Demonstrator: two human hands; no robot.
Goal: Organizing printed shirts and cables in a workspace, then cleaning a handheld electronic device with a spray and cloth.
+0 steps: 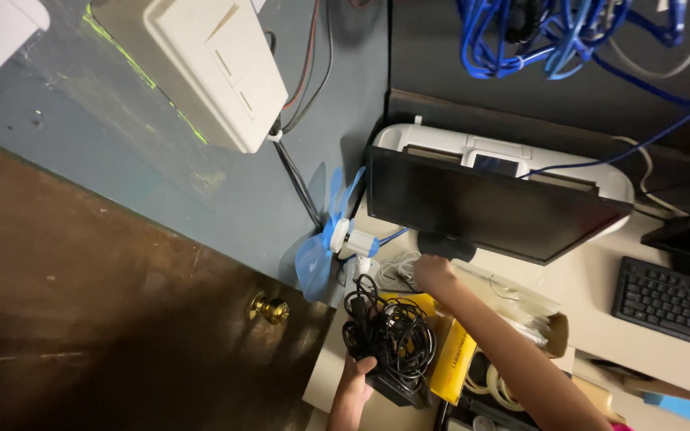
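Tangled black cables (389, 331) sit heaped on a dark box at the desk's left edge; left hand (354, 375) grips that box below them; right hand (433, 271) reaches beyond, under the monitor (481, 209), grip hidden.

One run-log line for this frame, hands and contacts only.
left hand: gripping black box under tangled black cables | right hand: reaching to black monitor's stand | small blue fan: alongside

Two bare forearms in view, no sleeves over either — nothing worn at the wrists, no watch, band or glove. Left hand (354, 381): fingers bare, no rings visible. Right hand (434, 271): blurred, detail of fingers not readable. A sliver of pink fabric shows at the bottom edge by the right upper arm — garment unclear.
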